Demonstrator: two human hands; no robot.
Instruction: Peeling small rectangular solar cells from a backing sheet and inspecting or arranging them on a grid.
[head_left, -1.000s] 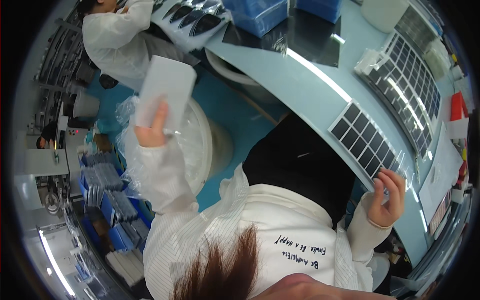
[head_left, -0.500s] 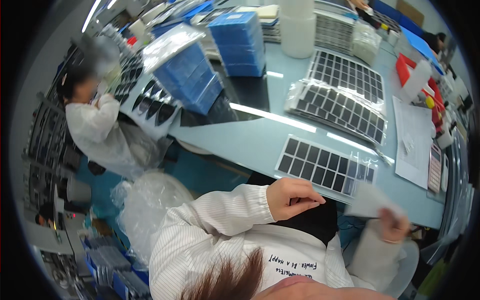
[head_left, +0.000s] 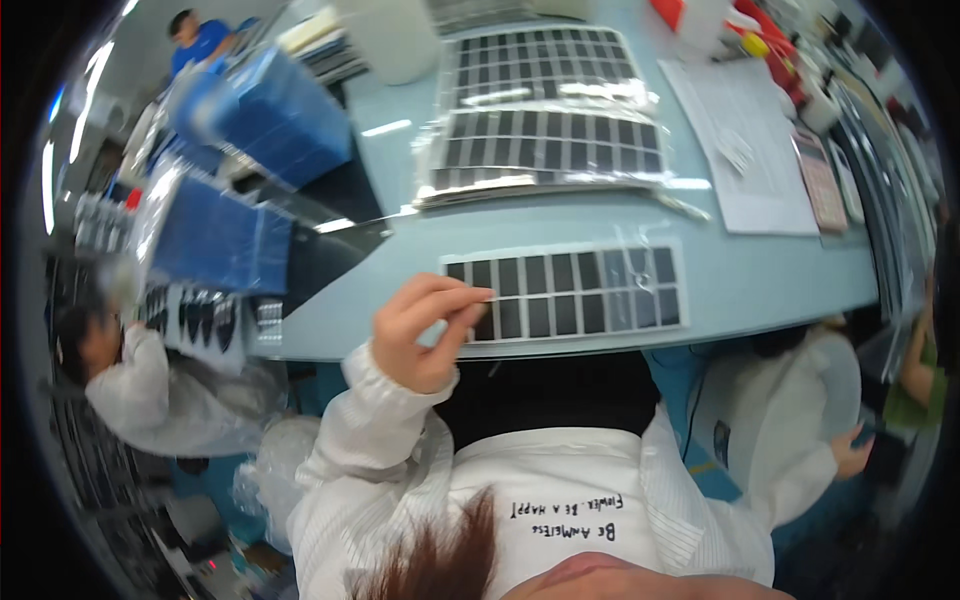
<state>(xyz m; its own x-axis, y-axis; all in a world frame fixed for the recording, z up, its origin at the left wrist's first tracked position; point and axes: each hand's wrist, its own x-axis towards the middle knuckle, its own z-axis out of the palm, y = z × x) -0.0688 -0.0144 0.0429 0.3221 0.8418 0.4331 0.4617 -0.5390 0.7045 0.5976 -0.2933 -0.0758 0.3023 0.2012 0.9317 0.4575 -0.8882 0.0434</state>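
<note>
On the near edge of the table lies a white-backed sheet of black rectangles (head_left: pixel 538 297); its right end looks paler and shinier, as if under clear film. My left hand (head_left: pixel 425 335) is over the sheet's left end, thumb and forefinger brought together in a pinch near the dark cells. Whatever sits between those fingertips, if anything, is too small to make out. Off to the right, away from the table, my right hand (head_left: pixel 852 452) is held low beside a white chair (head_left: pixel 790 400), its fingers apart with nothing seen in them.
Behind the sheet sits a stack of similar black-celled sheets in clear wrap (head_left: pixel 545 140). Papers (head_left: pixel 735 150), a pink calculator (head_left: pixel 822 185) and a red bin (head_left: pixel 765 40) line the right side. Blue wrapped stacks (head_left: pixel 215 235) stand left, where a person in white (head_left: pixel 150 380) sits.
My right hand has moved farther right, and the pale sheet it held is no longer seen. My left hand has come up from my lap to the black-celled sheet. The view has turned.
</note>
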